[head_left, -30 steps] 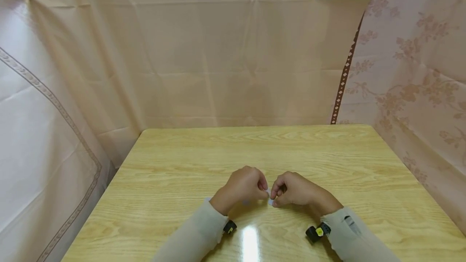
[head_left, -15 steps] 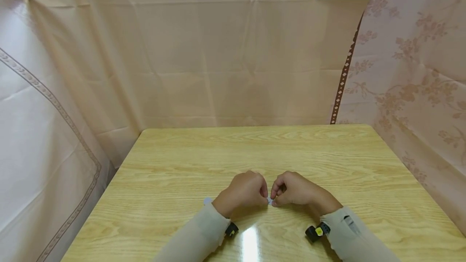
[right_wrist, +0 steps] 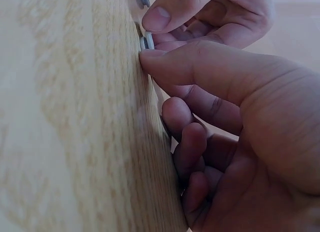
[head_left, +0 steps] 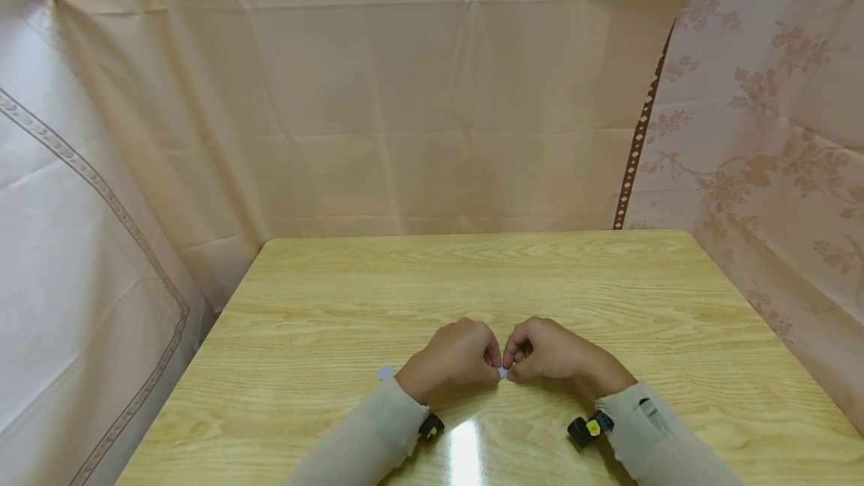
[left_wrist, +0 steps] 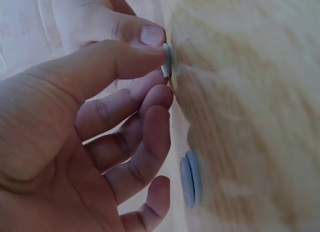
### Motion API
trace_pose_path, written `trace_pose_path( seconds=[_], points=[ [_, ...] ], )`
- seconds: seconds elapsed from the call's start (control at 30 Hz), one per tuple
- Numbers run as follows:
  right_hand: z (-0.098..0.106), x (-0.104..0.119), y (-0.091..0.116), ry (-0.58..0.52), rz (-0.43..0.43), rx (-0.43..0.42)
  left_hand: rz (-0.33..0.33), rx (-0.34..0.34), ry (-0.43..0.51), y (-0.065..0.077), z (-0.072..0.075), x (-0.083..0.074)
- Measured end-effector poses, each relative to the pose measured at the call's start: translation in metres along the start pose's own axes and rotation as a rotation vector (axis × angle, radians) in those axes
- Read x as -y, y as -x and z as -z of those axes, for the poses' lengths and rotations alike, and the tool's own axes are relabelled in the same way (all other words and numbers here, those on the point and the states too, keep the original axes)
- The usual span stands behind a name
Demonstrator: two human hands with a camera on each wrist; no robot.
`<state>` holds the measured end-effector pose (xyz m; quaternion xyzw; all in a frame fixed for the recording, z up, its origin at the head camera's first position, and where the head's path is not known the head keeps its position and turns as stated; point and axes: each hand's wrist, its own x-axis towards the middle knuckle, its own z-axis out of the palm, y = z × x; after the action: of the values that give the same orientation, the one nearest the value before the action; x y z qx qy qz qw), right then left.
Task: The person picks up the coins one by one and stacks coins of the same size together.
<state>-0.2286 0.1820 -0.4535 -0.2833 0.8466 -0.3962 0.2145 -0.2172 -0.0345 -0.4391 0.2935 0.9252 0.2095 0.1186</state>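
Low over the table, my left hand (head_left: 462,351) and right hand (head_left: 550,349) meet with thumb and fingertips at a small pale blue disc (head_left: 502,372). Each hand pinches it from its own side. Seen from the right wrist, the disc (right_wrist: 147,41) shows two thin layers at the thumb tips, right at the tabletop. The fingers cover most of it. In the left wrist view, the remaining left fingers (left_wrist: 157,129) curl loosely beside a pair of similar stacked discs (left_wrist: 191,179) lying on the table.
A pale round disc (head_left: 385,373) lies on the wooden table (head_left: 324,298) left of the left wrist. Behind and beside the table hang beige cloths (head_left: 432,111). Black wrist cameras (head_left: 583,432) sit under both sleeves, and a light reflection shines near the front.
My left fingertips have come down and slightly right, bringing a small piece onto the disc at the right fingertips. The left forearm shifted, uncovering the disc at left. The right hand stayed nearly still.
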Motion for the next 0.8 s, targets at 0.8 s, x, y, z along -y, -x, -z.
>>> trace_pose_path(
  seconds=[0.8],
  points=[
    [-0.0012, 0.0017, 0.0006, 0.003, 0.01, 0.002, 0.042, 0.004, -0.009, 0.0028, 0.0006, -0.0018]
  ],
)
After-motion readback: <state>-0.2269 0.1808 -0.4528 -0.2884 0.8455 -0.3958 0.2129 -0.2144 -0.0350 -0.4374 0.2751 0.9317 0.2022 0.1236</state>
